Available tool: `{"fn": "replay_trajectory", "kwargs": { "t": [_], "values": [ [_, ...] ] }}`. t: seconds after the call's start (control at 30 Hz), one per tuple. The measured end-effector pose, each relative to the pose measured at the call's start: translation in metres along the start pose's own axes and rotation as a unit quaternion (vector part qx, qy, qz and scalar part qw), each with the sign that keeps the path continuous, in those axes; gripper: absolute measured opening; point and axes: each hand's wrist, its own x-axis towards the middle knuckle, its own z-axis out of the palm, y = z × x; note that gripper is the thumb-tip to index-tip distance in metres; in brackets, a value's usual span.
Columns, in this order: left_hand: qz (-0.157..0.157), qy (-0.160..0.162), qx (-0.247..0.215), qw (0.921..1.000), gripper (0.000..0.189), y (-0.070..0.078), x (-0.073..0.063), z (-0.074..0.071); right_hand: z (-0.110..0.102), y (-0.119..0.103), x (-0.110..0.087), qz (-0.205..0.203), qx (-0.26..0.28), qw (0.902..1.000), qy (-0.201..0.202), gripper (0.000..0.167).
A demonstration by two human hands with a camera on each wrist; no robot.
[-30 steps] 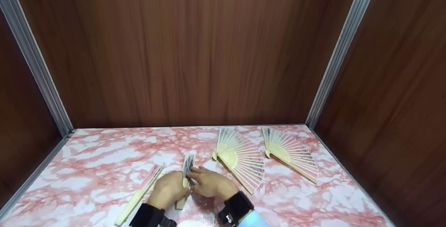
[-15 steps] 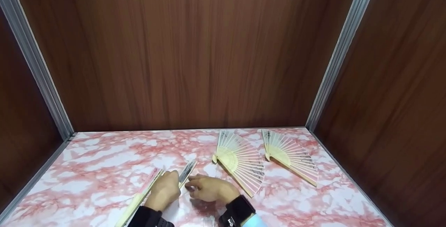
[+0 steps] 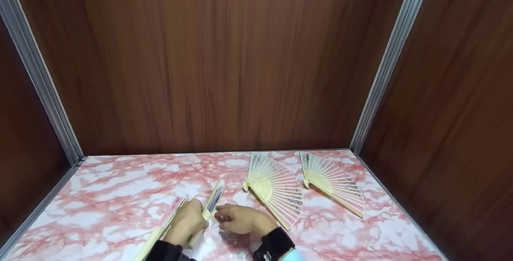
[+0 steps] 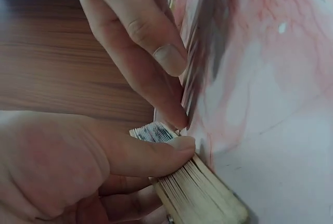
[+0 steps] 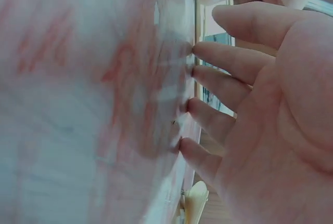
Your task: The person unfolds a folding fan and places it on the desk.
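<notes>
The wood-grain back panel [image 3: 216, 60] fills the upper middle of the head view, with the right side panel [image 3: 453, 104] and left side panel [image 3: 24, 132] at the edges and a metal post [image 3: 392, 64] at the right corner, another [image 3: 40, 80] at the left. Below lies the table [image 3: 100, 197], marbled red and white. Two spread fans, pale ribs shading to pink, lie right of centre: the nearer spread fan [image 3: 261, 188] just beyond the right hand [image 3: 242, 219], the farther spread fan [image 3: 320, 181] toward the table's right edge. At lower centre is the folded fan in the left hand [image 3: 209, 212], slanting up and right; the left hand [image 3: 187, 221] covers part of its length. A second folded fan [image 3: 150, 245] lies just left of that hand, partly hidden by it and the black left wristband [image 3: 162, 251]. The left hand pinches its fan, thumb on the stacked ribs, fingers beneath. The right hand has its fingers apart, tips down at the table beside the held fan, standing between it and the nearer spread fan; contact with the held fan cannot be told. A black right wristband [image 3: 276, 245] and pale blue sleeve [image 3: 294, 255] sit at the bottom edge.
</notes>
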Motion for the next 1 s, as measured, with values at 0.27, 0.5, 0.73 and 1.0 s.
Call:
{"fn": "replay_trajectory", "kwargs": {
  "t": [0.27, 0.5, 0.73, 1.0],
  "values": [
    [0.004, -0.042, -0.043, 0.9982, 0.023, -0.001, 0.005, -0.014, -0.007, 0.019, -0.01, -0.025, 0.086, 0.9946, 0.054, 0.04],
    [0.05, -0.029, -0.103, 0.993, 0.028, 0.003, 0.005, -0.031, -0.023, 0.022, -0.009, -0.054, 0.232, 0.9656, 0.104, 0.049],
    [0.111, -0.058, -0.194, 0.9731, 0.028, 0.003, 0.009, -0.032, -0.028, 0.015, -0.007, -0.063, 0.333, 0.9303, 0.14, 0.049],
    [0.158, -0.057, -0.27, 0.9481, 0.03, 0.009, 0.015, -0.016, -0.034, 0.011, -0.002, -0.06, 0.409, 0.8861, 0.21, 0.027]
  ]
}}
